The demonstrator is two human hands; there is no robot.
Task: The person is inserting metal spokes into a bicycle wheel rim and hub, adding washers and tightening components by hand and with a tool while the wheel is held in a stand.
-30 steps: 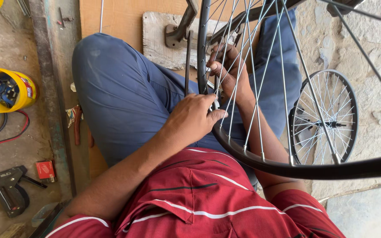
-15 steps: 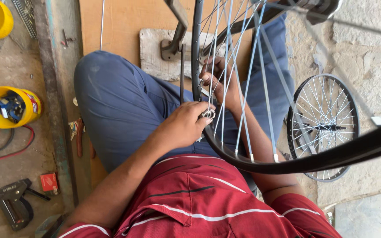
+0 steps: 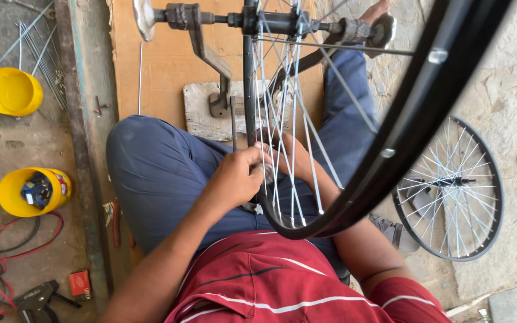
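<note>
Spokes are pinched by both hands, left and right; fingers could be nicked by the wheel rim.

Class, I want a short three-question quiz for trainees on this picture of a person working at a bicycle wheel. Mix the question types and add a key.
1. True or false: both hands are at the spokes of the mounted wheel.
2. Multiple choice: where does the second wheel lie? A, on the person's lap; B, on the stone floor at the picture's right; C, inside a yellow container.
3. Short answer: how many yellow containers stand at the picture's left, and which one clearly holds something?

Key
1. True: the left hand and right hand meet at the spokes.
2. B.
3. Two; the lower container holds items, and the upper container looks empty.
</note>
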